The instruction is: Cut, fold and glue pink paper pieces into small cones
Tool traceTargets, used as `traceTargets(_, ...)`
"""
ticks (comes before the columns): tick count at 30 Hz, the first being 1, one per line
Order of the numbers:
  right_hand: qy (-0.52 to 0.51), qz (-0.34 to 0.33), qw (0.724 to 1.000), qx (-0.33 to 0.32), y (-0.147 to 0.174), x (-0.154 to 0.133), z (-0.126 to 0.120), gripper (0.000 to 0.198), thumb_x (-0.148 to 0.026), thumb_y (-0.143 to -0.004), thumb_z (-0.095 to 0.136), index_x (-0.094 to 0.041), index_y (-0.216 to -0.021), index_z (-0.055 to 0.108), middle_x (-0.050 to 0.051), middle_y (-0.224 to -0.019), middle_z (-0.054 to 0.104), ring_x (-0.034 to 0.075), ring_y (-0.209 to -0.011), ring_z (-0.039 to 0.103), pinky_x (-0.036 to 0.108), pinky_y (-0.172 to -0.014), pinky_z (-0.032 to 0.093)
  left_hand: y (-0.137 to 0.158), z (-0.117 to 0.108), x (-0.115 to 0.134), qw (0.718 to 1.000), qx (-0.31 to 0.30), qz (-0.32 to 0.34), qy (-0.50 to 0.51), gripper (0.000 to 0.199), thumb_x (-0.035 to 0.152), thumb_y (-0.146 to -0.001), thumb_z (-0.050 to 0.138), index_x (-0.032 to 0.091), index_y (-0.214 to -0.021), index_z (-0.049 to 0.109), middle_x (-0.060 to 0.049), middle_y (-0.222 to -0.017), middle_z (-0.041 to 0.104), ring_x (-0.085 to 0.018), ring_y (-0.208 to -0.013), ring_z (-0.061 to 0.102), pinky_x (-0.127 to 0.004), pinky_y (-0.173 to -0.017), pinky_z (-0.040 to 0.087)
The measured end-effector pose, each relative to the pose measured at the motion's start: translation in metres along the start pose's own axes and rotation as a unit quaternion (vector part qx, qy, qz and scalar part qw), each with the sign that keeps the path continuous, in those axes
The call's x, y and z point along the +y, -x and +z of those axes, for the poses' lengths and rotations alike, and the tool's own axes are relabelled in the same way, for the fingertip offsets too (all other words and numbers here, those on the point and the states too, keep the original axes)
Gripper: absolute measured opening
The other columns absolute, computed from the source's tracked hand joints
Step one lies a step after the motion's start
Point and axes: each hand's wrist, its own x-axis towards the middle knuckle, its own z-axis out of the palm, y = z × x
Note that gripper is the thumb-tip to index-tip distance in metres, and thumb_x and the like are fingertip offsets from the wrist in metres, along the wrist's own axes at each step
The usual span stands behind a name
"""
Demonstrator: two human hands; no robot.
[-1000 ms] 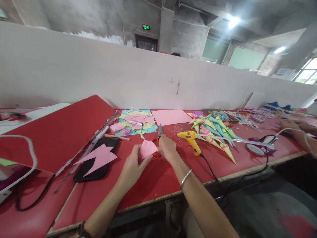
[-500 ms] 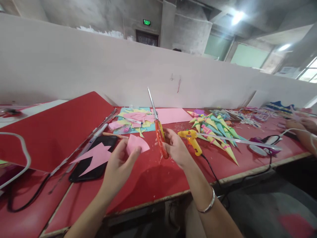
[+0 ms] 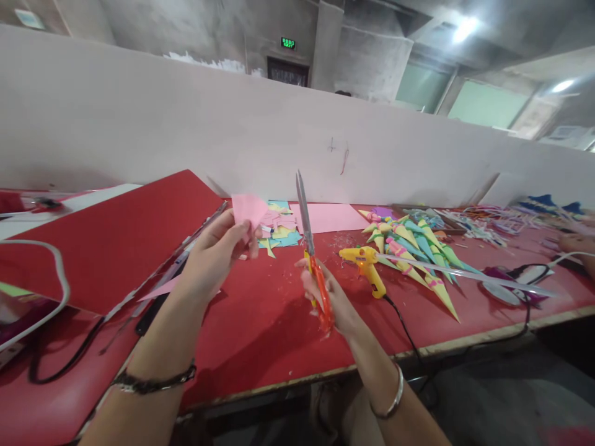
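**CAUTION: CUTTING HAZARD AND OBSCURED ITEMS**

Your left forearm hides most of a flat black slab (image 3: 149,317) and a pointed pink paper offcut (image 3: 162,287) on the red-topped counter (image 3: 264,347); dragging the arm may shift the offcut. Your right hand (image 3: 337,303) has its grip closed around the orange-handled metal scissors (image 3: 308,238), points up. Whether fingers pass through both loops cannot be told; a slack hold could let them swing. Your left hand (image 3: 211,251) pinches a small pink paper sheet (image 3: 246,209) above the counter, its lower part covered; overpressure may crease it. A wide rightward sweep could snag the yellow glue gun (image 3: 369,269). Far right, a co-worker's hand (image 3: 576,243) is cut off.
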Motion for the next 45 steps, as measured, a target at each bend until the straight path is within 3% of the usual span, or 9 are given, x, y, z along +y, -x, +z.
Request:
traceTargets(2, 0.075, -0.032, 0.997, 0.002, 0.004, -0.004, -0.003, 0.039, -0.055, -0.073, 0.052, -0.023, -0.094, 0.047, -0.004, -0.068, 0.035, 0.01, -0.054, 0.034, 0.022, -0.046, 0.03, 0.0, -0.005, -0.002, 0.999, 0.019, -0.028, -0.014, 0.014, 0.019, -0.076, 0.049, 0.019, -0.062, 0.047, 0.005, -0.058, 0.044, -0.004, -0.045, 0.038, -0.02, -0.051, 0.038)
traceTargets(5, 0.164, -0.073, 0.984, -0.007, 0.008, -0.007, -0.009, 0.036, -0.05, -0.075, 0.052, -0.022, -0.096, 0.047, -0.001, -0.076, 0.041, 0.013, -0.065, 0.042, 0.025, -0.056, 0.037, 0.001, -0.015, -0.003, 0.992, 0.096, -0.05, -0.067, 0.015, 0.021, -0.075, 0.051, 0.019, -0.06, 0.048, 0.006, -0.054, 0.04, -0.004, -0.046, 0.036, -0.018, -0.049, 0.036)
traceTargets(8, 0.267, -0.08, 0.96, -0.007, 0.006, -0.003, -0.014, 0.038, -0.049, -0.07, 0.059, -0.02, -0.092, 0.048, -0.002, -0.076, 0.044, 0.014, -0.068, 0.044, 0.028, -0.062, 0.037, -0.001, -0.024, -0.004, 0.978, 0.166, -0.04, -0.12, 0.017, 0.026, -0.075, 0.054, 0.018, -0.06, 0.049, 0.005, -0.056, 0.043, -0.003, -0.048, 0.038, -0.016, -0.045, 0.032)
traceTargets(11, 0.361, -0.071, 0.93, 0.001, 0.003, 0.001, -0.015, 0.042, -0.05, -0.062, 0.066, -0.019, -0.083, 0.047, -0.002, -0.074, 0.047, 0.015, -0.067, 0.044, 0.028, -0.061, 0.035, -0.004, -0.029, -0.007, 0.974, 0.186, -0.038, -0.127, 0.021, 0.03, -0.074, 0.056, 0.018, -0.059, 0.048, 0.006, -0.056, 0.043, -0.003, -0.048, 0.04, -0.016, -0.046, 0.031)
traceTargets(18, 0.386, -0.088, 0.918, -0.017, 0.002, -0.001, -0.013, 0.035, -0.043, -0.063, 0.067, -0.02, -0.074, 0.043, -0.004, -0.071, 0.047, 0.012, -0.061, 0.042, 0.024, -0.054, 0.031, -0.006, -0.028, -0.014, 0.973, 0.175, -0.007, -0.149, 0.023, 0.032, -0.076, 0.055, 0.018, -0.058, 0.048, 0.005, -0.056, 0.043, -0.004, -0.049, 0.039, -0.016, -0.046, 0.033)
traceTargets(27, 0.385, -0.088, 0.918, -0.019, 0.005, -0.002, -0.014, 0.038, -0.045, -0.063, 0.068, -0.02, -0.079, 0.044, -0.003, -0.075, 0.049, 0.013, -0.064, 0.042, 0.025, -0.059, 0.032, -0.003, -0.026, -0.016, 0.972, 0.16, 0.014, -0.169, 0.025, 0.031, -0.079, 0.052, 0.019, -0.059, 0.045, 0.005, -0.055, 0.043, -0.005, -0.047, 0.036, -0.018, -0.046, 0.032)
traceTargets(33, 0.385, -0.083, 0.919, -0.024, 0.004, 0.0, -0.013, 0.039, -0.046, -0.063, 0.068, -0.02, -0.077, 0.043, -0.002, -0.074, 0.048, 0.012, -0.062, 0.041, 0.026, -0.058, 0.033, 0.0, -0.023, -0.012, 0.971, 0.143, -0.009, -0.19, 0.019, 0.03, -0.078, 0.052, 0.018, -0.063, 0.049, 0.004, -0.057, 0.043, -0.006, -0.051, 0.038, -0.018, -0.048, 0.033)
traceTargets(39, 0.376, -0.081, 0.923, -0.024, 0.004, 0.0, -0.015, 0.038, -0.046, -0.064, 0.067, -0.021, -0.072, 0.039, -0.004, -0.07, 0.045, 0.012, -0.061, 0.039, 0.024, -0.055, 0.03, 0.001, -0.028, -0.014, 0.96, 0.066, 0.013, -0.273, 0.021, 0.035, -0.079, 0.049, 0.018, -0.066, 0.05, 0.004, -0.06, 0.042, -0.007, -0.055, 0.038, -0.02, -0.051, 0.031)
traceTargets(45, 0.377, -0.083, 0.922, -0.031, 0.003, -0.001, -0.017, 0.039, -0.047, -0.064, 0.067, -0.021, -0.069, 0.038, -0.004, -0.068, 0.044, 0.011, -0.059, 0.038, 0.023, -0.053, 0.028, 0.001, -0.031, -0.019, 0.96, 0.051, -0.005, -0.277, 0.021, 0.037, -0.08, 0.047, 0.019, -0.071, 0.051, 0.005, -0.062, 0.042, -0.008, -0.057, 0.04, -0.02, -0.055, 0.034)
